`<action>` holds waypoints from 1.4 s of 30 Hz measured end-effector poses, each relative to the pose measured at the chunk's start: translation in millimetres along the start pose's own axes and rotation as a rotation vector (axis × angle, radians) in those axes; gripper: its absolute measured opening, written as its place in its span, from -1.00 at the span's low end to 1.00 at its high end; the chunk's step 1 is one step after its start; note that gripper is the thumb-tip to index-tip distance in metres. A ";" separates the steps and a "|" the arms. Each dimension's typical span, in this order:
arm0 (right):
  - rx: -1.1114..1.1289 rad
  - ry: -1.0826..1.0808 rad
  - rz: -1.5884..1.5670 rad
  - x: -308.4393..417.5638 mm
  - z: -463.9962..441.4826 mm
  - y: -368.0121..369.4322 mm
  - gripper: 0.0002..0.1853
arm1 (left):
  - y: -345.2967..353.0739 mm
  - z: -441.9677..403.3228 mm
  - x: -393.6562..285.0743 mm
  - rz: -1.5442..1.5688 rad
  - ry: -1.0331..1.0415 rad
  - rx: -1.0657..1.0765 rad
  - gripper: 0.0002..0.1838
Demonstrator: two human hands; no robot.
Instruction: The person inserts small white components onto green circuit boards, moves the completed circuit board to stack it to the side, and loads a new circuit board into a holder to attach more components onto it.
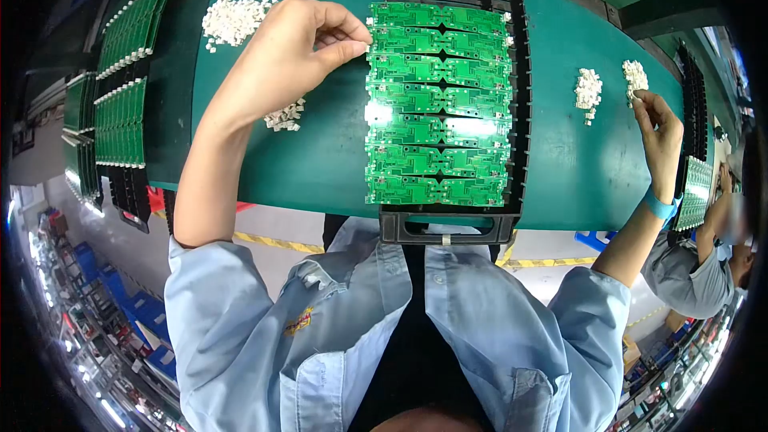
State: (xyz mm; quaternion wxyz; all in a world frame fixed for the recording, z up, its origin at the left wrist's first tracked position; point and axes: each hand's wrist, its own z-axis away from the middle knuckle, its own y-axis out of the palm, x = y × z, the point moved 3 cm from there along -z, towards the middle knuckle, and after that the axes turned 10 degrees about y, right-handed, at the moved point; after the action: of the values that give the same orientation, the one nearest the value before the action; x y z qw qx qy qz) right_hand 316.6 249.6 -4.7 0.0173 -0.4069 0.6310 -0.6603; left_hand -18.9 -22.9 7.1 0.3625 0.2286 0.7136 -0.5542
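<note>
A panel of green circuit boards (438, 112) lies in a black slotted rack (518, 136) in front of me. My left hand (308, 44) is at the panel's upper left edge, thumb and forefinger pinched on a small white connector (367, 48), mostly hidden by the fingertips. A few white connectors sit on the top strips at both side edges. Away to the right, my right hand (661, 134) touches a small pile of white connectors (634, 76) with thumb and forefinger together; what is between them is too small to make out.
A large heap of white connectors (234, 19) and a smaller one (286, 115) lie left on the green table (320, 164). Another pile (588, 92) lies right of the rack. More board panels (120, 120) stand at the far left. A co-worker (692, 268) is at the right edge.
</note>
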 end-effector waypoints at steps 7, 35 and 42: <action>0.090 -0.076 -0.097 43.2 -2.1 5.9 -0.83 | -1.4 -3.9 6.4 0.017 -0.079 0.070 -0.91; 0.711 0.010 -0.857 113.7 -17.7 72.5 -0.86 | -46.5 -10.9 81.0 -0.553 -0.201 -0.222 -0.86; 0.605 -0.075 -0.697 125.6 -10.6 78.1 -0.92 | -46.9 -7.0 84.4 -0.640 -0.034 -0.217 -0.87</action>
State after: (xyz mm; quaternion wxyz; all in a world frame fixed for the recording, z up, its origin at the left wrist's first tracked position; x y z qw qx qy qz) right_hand 188.4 175.1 -4.8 -0.0649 -0.5952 0.2343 -0.7659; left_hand -108.3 -35.8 -27.8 0.2041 -0.0564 0.7978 -0.5646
